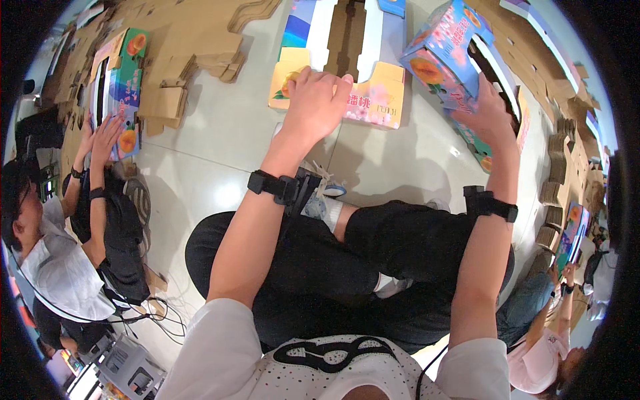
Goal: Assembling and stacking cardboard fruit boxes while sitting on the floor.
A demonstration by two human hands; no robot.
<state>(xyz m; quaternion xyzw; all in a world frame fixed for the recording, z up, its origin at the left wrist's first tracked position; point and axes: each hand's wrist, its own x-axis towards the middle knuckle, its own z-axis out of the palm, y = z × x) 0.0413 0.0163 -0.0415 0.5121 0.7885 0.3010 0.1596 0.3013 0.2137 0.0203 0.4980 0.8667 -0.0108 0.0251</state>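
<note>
A printed fruit carton (288, 93) with a yellow and pink end panel stands on the floor ahead of me, its top open and brown cardboard showing inside. My left hand (317, 107) grips the upper edge of that near panel, fingers curled over it and thumb to the right. Farther right, a second carton (433, 63) in blue, pink and green sits tilted, with a long dark opening along it. My right hand (492, 120) grips its opening edge, thumb against the printed side; some of the fingertips are hidden.
Flattened brown cardboard sheets (200, 33) cover the floor at the far left, and stacked cardboard (559, 160) lies at the right. Another person (50, 260) on the left handles a similar carton (129, 93). A person in pink (537, 363) works at the lower right. Cables (170, 313) trail at lower left.
</note>
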